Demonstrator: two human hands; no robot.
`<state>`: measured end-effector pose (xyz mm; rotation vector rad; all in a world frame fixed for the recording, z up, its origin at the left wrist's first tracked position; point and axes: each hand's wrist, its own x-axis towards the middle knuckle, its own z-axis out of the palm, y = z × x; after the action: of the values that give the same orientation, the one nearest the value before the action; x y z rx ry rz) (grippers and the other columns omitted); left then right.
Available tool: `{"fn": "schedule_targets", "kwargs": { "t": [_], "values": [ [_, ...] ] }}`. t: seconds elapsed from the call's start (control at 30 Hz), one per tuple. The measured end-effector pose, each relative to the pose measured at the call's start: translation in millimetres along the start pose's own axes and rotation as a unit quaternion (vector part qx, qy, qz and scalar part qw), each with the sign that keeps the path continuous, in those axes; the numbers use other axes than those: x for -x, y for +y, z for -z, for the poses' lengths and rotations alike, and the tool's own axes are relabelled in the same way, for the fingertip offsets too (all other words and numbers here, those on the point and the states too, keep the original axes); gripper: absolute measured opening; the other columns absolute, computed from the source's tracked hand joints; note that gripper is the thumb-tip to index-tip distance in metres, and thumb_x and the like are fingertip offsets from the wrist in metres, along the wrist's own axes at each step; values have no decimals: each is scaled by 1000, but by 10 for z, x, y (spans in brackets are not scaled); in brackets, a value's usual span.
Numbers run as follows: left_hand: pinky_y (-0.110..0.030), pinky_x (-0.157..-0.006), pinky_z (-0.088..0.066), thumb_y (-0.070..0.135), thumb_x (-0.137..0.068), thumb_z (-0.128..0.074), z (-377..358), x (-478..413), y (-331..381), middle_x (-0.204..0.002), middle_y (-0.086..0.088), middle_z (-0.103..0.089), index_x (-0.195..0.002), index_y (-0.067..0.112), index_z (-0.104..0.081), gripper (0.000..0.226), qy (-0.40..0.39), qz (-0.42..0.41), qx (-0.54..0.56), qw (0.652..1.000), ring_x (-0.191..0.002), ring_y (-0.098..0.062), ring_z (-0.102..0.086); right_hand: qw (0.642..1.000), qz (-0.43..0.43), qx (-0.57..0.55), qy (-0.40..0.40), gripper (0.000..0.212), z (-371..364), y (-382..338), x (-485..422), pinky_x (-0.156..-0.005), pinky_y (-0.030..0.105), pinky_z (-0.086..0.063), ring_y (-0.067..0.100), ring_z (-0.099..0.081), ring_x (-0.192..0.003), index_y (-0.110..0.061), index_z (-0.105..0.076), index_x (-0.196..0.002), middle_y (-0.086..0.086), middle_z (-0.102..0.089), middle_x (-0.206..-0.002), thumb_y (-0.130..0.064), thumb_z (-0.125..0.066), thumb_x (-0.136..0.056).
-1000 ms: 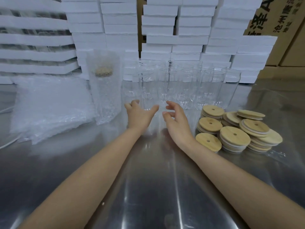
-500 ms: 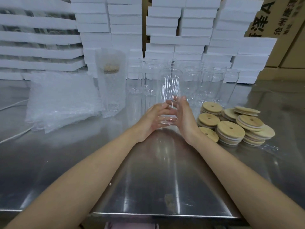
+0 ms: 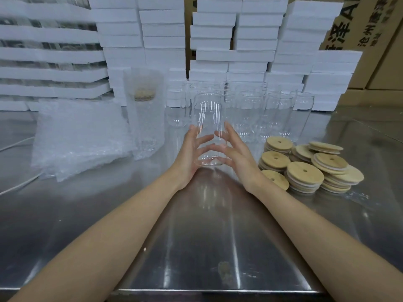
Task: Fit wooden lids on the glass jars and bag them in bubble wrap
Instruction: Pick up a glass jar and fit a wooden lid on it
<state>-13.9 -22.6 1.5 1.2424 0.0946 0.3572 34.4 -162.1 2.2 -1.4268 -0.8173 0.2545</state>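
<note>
Head view: glass jar (image 3: 208, 118) pulled from jar row (image 3: 277, 114), now standing just left of wooden lids (image 3: 305, 173). Left hand (image 3: 189, 155) and right hand (image 3: 239, 158) loosened, fingers splayed against glass. Lid likely next.

We see bare table (image 3: 109, 225) open along the whole near edge. Farther in, bubble-wrap bags (image 3: 80, 136) and a wrapped jar (image 3: 145, 118) block the left and stacked lids (image 3: 305, 171) block the right. A row of jars (image 3: 250, 110), seemingly packed tight, closes the back.
</note>
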Motion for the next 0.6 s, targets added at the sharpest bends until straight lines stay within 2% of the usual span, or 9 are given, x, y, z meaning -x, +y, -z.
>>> {"fn": "schedule_targets", "kwargs": {
  "t": [0.07,0.13,0.2,0.27,0.33,0.37,0.5,0.53,0.6],
  "values": [
    [-41,-99,-48,63,-96,-13,16,-7,-37,-140,-1,-53,-148,38,-25,59,-1,-12,-59,998,-118,-17,-59,999,18,25,15,66,-17,-1,23,-107,41,-45,16,-53,-126,-34,-22,-151,-8,-42,-144,-16,-56,-98],
    [-37,-101,-44,65,-93,-9,-2,1,-60,-145,1,-47,-151,39,-13,64,-6,-22,-95,995,-122,-17,-55,998,30,32,34,65,-27,-7,32,-109,44,-42,17,-51,-127,-34,-24,-150,-8,-42,-143,-9,-55,-98],
    [-34,-100,-45,74,-83,-23,-26,10,-69,-147,7,-39,-151,40,-6,78,-6,-35,-105,994,-125,-16,-52,997,40,31,51,63,-31,-30,31,-108,42,-43,16,-54,-121,-34,-28,-147,-8,-43,-139,-9,-56,-97],
    [-37,-101,-46,72,-79,-49,-51,27,-78,-146,8,-34,-150,37,-4,91,5,-54,-127,990,-125,-12,-51,996,49,29,68,61,-27,-45,32,-101,34,-48,15,-57,-114,-30,-32,-146,-6,-44,-136,-10,-59,-95],
    [-37,-100,-49,56,-76,-63,-85,47,-98,-138,1,-37,-139,33,-14,82,33,-70,-135,988,-117,-7,-55,995,46,35,79,62,-17,-51,31,-93,23,-50,13,-58,-116,-28,-36,-145,-4,-45,-137,-13,-65,-92],
    [-38,-98,-50,50,-78,-65,-98,51,-108,-133,-2,-40,-134,30,-19,76,45,-68,-116,990,-113,-8,-57,995,38,38,82,59,-11,-55,24,-92,22,-50,12,-58,-117,-26,-41,-143,-3,-46,-136,-15,-66,-91],
    [-47,-84,-56,38,-90,-61,-93,46,-32,-113,-7,-57,-125,12,-45,46,30,-11,61,998,-101,-21,-64,989,-4,-71,128,29,31,-96,-32,-91,34,-51,13,-61,-97,-13,-57,-127,2,-59,-111,-10,-53,-99],
    [-45,-78,-57,39,-87,-60,-78,46,-3,-107,-8,-59,-117,9,-55,42,16,1,98,995,-95,-24,-66,987,-12,-85,137,28,52,-106,-42,-92,34,-51,12,-61,-94,-11,-58,-126,2,-60,-109,-10,-52,-99],
    [-41,-72,-58,41,-79,-59,-61,65,33,-100,-10,-65,-98,10,-70,38,-11,19,134,991,-88,-27,-69,988,-33,-74,130,32,76,-98,-56,-95,33,-50,15,-61,-101,-11,-56,-131,5,-61,-118,-16,-52,-100]
  ]
}}
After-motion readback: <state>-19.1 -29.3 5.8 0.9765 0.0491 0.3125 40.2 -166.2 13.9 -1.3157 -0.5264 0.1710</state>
